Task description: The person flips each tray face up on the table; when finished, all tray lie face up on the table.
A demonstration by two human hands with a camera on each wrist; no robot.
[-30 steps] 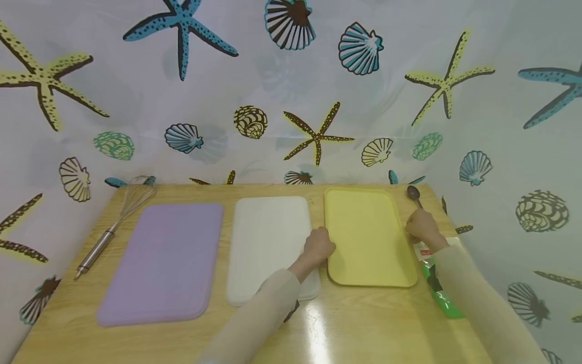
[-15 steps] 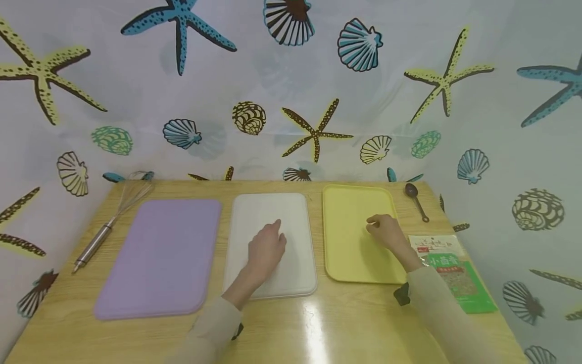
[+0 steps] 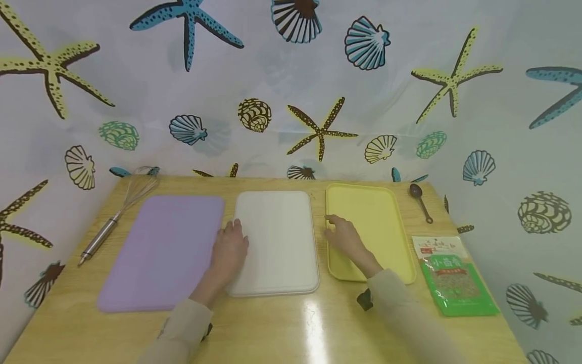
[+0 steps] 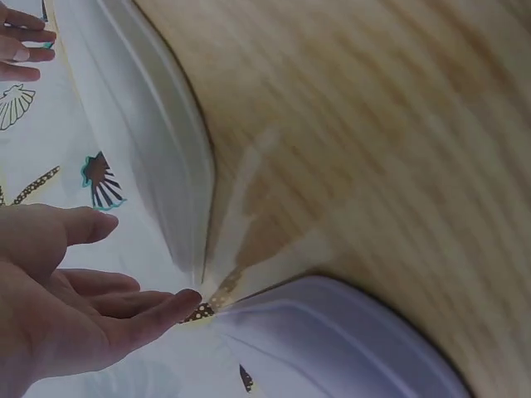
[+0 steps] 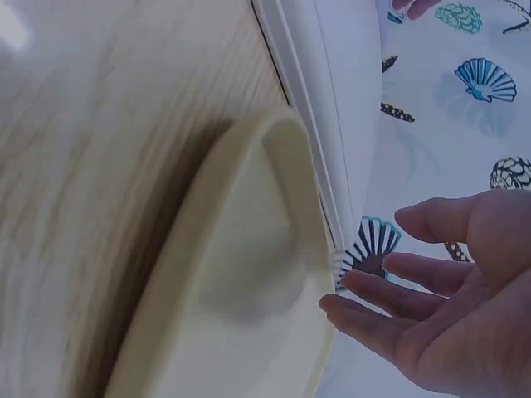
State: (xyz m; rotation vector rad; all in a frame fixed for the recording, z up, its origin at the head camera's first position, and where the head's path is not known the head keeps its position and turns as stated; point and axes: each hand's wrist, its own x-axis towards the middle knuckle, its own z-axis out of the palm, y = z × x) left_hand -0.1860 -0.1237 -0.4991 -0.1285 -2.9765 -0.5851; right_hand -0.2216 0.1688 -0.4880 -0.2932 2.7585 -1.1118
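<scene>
Between the purple tray (image 3: 168,247) and the white tray (image 3: 277,242) is my left hand (image 3: 229,253), fingers loosely extended over the gap by the white tray's left edge. Its wrist view shows that hand (image 4: 83,298) holding nothing, with the corners of both trays close by. My right hand (image 3: 347,240) hovers over the left side of the yellow tray (image 3: 382,232), fingertips near the rim that faces the white tray. In the right wrist view this hand (image 5: 448,290) has spread, relaxed fingers and nothing in its grasp.
A metal whisk (image 3: 115,217) lies left of the purple tray. At the right sit a dark spoon (image 3: 421,202) and a green-and-white seasoning packet (image 3: 456,278). A shell-print curtain (image 3: 218,91) hangs behind the wooden table (image 3: 273,333).
My right hand has moved left from the yellow tray's right edge to its left side. My left hand has crossed the white tray leftward. The yellow tray's outer edge is released.
</scene>
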